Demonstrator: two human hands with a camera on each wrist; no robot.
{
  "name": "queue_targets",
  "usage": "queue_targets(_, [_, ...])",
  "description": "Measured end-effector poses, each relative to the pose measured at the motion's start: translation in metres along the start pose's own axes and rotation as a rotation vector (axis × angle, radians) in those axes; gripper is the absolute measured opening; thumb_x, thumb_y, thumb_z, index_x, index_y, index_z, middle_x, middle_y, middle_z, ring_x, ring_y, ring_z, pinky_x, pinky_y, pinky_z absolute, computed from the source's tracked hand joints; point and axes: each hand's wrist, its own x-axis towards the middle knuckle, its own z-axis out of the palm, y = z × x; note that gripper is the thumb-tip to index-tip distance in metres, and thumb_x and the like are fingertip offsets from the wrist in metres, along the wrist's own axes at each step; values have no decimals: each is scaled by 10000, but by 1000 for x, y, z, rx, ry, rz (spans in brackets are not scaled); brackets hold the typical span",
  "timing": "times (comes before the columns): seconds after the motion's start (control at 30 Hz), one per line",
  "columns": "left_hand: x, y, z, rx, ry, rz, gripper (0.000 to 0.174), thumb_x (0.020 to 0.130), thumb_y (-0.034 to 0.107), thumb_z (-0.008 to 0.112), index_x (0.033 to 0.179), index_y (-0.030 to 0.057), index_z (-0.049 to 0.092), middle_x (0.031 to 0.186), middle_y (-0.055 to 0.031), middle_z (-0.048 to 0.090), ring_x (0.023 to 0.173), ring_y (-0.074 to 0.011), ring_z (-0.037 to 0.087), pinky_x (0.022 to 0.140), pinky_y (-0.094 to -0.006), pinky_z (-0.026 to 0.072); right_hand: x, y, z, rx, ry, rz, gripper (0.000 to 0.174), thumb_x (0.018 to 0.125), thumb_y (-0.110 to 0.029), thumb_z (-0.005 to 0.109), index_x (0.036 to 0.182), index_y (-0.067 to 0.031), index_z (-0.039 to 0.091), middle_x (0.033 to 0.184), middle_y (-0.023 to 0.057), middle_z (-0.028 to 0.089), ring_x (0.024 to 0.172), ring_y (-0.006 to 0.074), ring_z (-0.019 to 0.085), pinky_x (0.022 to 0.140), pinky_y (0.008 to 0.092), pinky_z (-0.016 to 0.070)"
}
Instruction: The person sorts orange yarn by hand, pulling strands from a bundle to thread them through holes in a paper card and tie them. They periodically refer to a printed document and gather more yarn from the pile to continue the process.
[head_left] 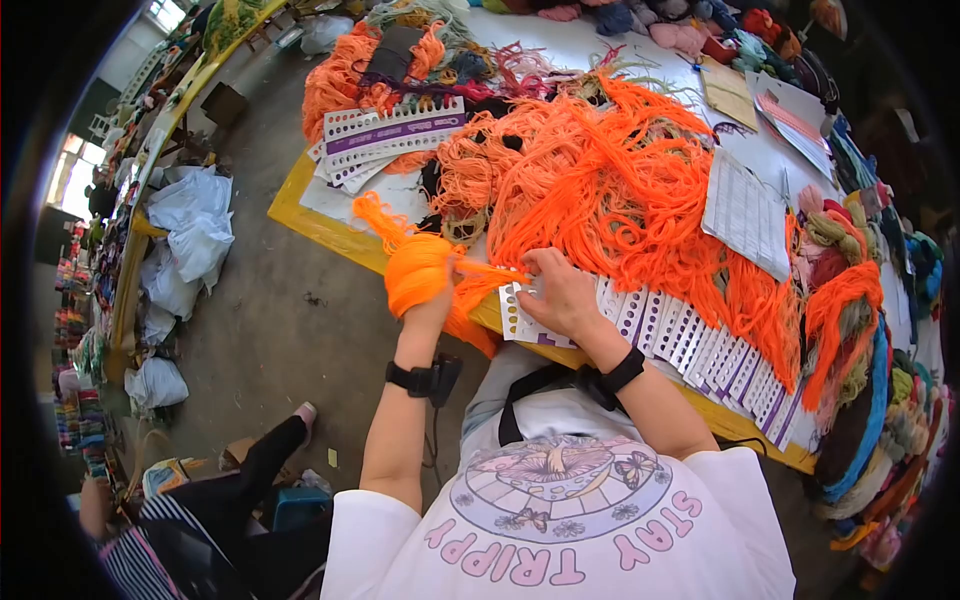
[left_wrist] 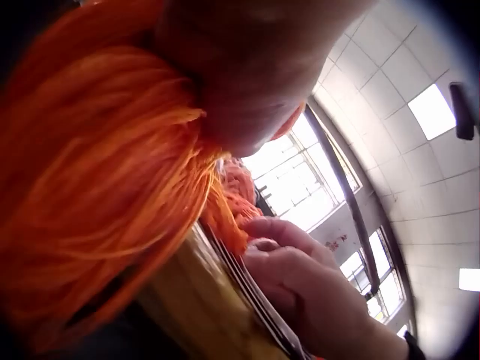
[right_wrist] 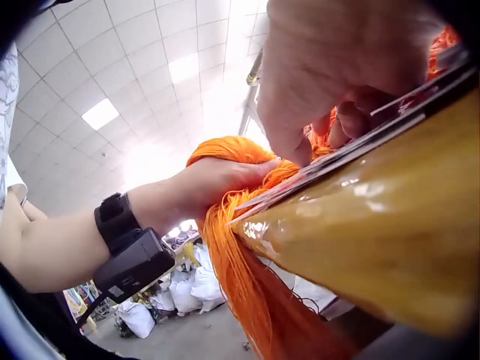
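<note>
My left hand grips a thick skein of bright orange yarn just off the table's front left corner. The skein bulges over the hand, and its loose tail hangs below the edge. From it, strands run right to my right hand, whose bent thumb and fingers pinch them over a white punched card. In the left wrist view, the right hand is close against the stacked card edges. The right wrist view shows the left hand wrapped in yarn beside the cards.
A heap of orange yarn covers the table's middle. A row of overlapping punched cards lines the yellow table edge. More cards lie at the left, and a printed sheet rests on the heap. Another person's leg shows lower left.
</note>
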Motion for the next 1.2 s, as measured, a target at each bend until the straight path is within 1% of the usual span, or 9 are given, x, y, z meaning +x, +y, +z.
queue_targets(0.07, [-1,19,-27,-492,74,-405,341,890,290,471,1041,-9,536,973,-71,588,900,-182,556,814,-316,429,2,1,-2,67,-37,22,274,684,-204,643,920,-89,563,848,79,565,729,207,574,659,316,463])
queue_targets(0.2, [-3,72,-75,-1242,-246,-389,449,881,359,460,1097,-33,499,1062,-120,561,972,-231,547,824,-349,448,24,-22,-18,390,-194,173,150,741,-157,633,840,-45,647,810,53,582,717,132,585,622,262,464])
queue_targets(0.33, [2,135,-76,-1209,-391,-236,499,887,383,430,1146,-42,468,1174,-150,493,1049,-227,507,850,-340,441,45,-98,-64,969,-170,132,174,786,-134,621,861,23,628,817,55,608,645,101,574,587,203,454])
queue_targets(0.4, [2,157,-75,-1101,-447,-167,520,891,387,417,1176,-47,446,1220,-155,459,1087,-223,483,865,-336,433,51,-102,-70,994,-168,82,182,783,-134,624,875,23,623,785,53,610,622,97,574,565,200,453])
queue_targets(0.5, [0,188,-74,-1047,-425,-82,485,890,362,444,1179,-27,466,1153,-105,514,961,-138,530,790,-270,452,52,-101,-84,1032,-119,84,175,791,-132,617,882,17,612,742,39,605,595,79,572,528,185,444])
queue_targets(0.7, [2,206,-69,-984,-477,-28,447,892,329,457,1167,-23,483,1155,-98,513,979,-138,521,796,-256,448,41,-102,-109,1064,-50,129,114,798,-123,611,846,-20,610,706,-8,586,546,27,525,469,154,423])
queue_targets(0.8, [1,214,-66,-936,-528,-12,473,899,319,428,1178,-62,452,1217,-148,467,1094,-207,474,910,-317,394,38,-102,-111,1099,-49,90,116,799,-124,608,843,-17,604,695,-7,581,524,27,512,463,151,418])
queue_targets(1.0, [7,209,-62,-1063,-487,-89,391,893,289,461,1116,-28,512,1089,-109,554,943,-162,554,783,-279,462,34,-94,-115,1209,40,104,110,811,-122,597,829,-13,599,658,0,567,518,38,506,465,154,411])
queue_targets(1.2, [6,214,-66,-1212,-526,-118,401,884,308,474,1076,-40,528,1023,-104,582,918,-167,571,775,-294,471,35,-88,-115,1265,42,95,128,822,-143,590,814,-15,598,628,-7,545,499,30,477,453,151,383])
